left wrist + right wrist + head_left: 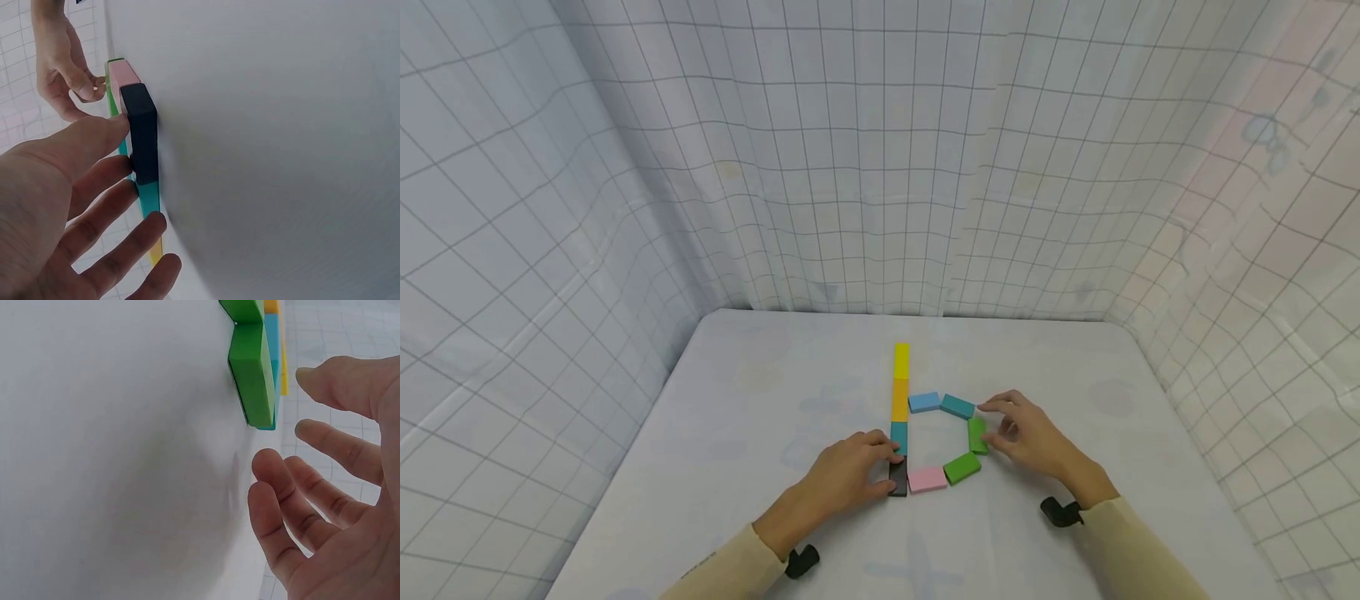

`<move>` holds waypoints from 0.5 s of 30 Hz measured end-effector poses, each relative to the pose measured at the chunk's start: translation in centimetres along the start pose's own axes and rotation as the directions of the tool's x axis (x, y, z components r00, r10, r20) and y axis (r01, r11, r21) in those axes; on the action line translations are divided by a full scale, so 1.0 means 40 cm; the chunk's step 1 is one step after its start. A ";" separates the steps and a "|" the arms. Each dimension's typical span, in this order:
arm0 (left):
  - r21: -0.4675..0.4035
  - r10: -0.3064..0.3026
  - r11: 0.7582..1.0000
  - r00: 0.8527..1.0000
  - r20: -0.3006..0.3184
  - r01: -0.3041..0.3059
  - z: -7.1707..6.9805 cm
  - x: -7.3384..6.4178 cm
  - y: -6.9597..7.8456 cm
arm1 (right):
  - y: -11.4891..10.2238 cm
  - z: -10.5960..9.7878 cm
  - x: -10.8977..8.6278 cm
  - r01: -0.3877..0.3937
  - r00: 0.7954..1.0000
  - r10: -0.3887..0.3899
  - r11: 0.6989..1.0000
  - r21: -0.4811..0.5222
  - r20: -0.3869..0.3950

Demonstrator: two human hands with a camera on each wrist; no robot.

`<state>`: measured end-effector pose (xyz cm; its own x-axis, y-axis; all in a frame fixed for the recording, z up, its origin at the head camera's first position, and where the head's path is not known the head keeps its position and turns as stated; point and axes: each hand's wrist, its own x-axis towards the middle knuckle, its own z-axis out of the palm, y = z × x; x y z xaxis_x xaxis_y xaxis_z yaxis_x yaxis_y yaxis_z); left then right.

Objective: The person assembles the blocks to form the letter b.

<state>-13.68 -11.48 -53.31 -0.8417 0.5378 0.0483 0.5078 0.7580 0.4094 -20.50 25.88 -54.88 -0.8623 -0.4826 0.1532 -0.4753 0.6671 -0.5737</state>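
A black block (898, 482) lies at the near end of a straight column, beyond it a teal block (898, 435), an orange block (900, 400) and a yellow block (902, 360). My left hand (848, 471) touches the black block with its thumb and fingertips, the other fingers spread in the left wrist view. To the right, a light blue block (924, 402), a second teal block (957, 407), a green block (977, 436), another green block (962, 468) and a pink block (927, 480) curve round. My right hand (1033, 437), fingers loosely bent, hovers beside the far green block, holding nothing.
The blocks lie flat on a white-covered table (760, 400). White grid-patterned curtains (880, 167) hang behind it and along both sides. A black wrist camera mount (1060, 512) sits by the right sleeve, another (802, 561) by the left.
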 end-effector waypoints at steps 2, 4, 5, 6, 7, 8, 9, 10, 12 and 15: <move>0.001 0.000 1.000 1.000 -0.002 0.000 -0.002 0.004 0.003 | 0.003 -0.006 0.000 -0.008 1.000 0.008 1.000 -0.012 -0.006; 0.004 -0.002 1.000 1.000 -0.004 0.002 -0.002 0.007 0.005 | 0.004 -0.013 -0.001 -0.018 1.000 0.018 1.000 -0.021 -0.007; 0.005 -0.005 1.000 1.000 -0.005 0.005 -0.001 0.008 0.006 | 0.005 -0.016 -0.002 -0.021 1.000 0.020 1.000 -0.023 -0.007; 0.006 -0.006 1.000 1.000 -0.007 0.006 -0.001 0.009 0.007 | 0.005 -0.019 -0.002 -0.028 1.000 0.028 0.999 -0.027 -0.007; 0.007 -0.006 1.000 1.000 -0.010 0.006 0.000 0.010 0.008 | 0.005 -0.023 -0.003 -0.029 1.000 0.029 0.999 -0.029 -0.008; 0.007 -0.006 1.000 1.000 -0.015 0.006 0.001 0.011 0.008 | 0.005 -0.026 -0.004 -0.029 1.000 0.029 0.999 -0.032 -0.010; 0.007 -0.005 1.000 1.000 -0.021 0.005 0.001 0.012 0.008 | 0.005 -0.028 -0.004 -0.029 1.000 0.028 0.999 -0.036 -0.014; 0.005 0.000 1.000 1.000 -0.029 0.001 0.001 0.013 0.008 | 0.006 -0.031 -0.005 -0.025 1.000 0.024 0.999 -0.040 -0.019; 0.009 -0.002 1.000 0.999 -0.051 0.003 0.001 0.015 0.006 | 0.008 -0.035 -0.005 -0.015 0.999 0.014 0.999 -0.050 -0.035; 0.012 -0.033 0.999 0.996 -0.087 0.035 -0.005 0.019 -0.002 | 0.012 -0.042 -0.007 -0.001 0.998 -0.003 0.998 -0.068 -0.062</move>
<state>-14.40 -11.21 -53.12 -0.8710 0.4779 0.1140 0.4806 0.7804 0.3999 -20.77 27.28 -53.85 -0.8700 -0.4484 0.2051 -0.4853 0.7046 -0.5177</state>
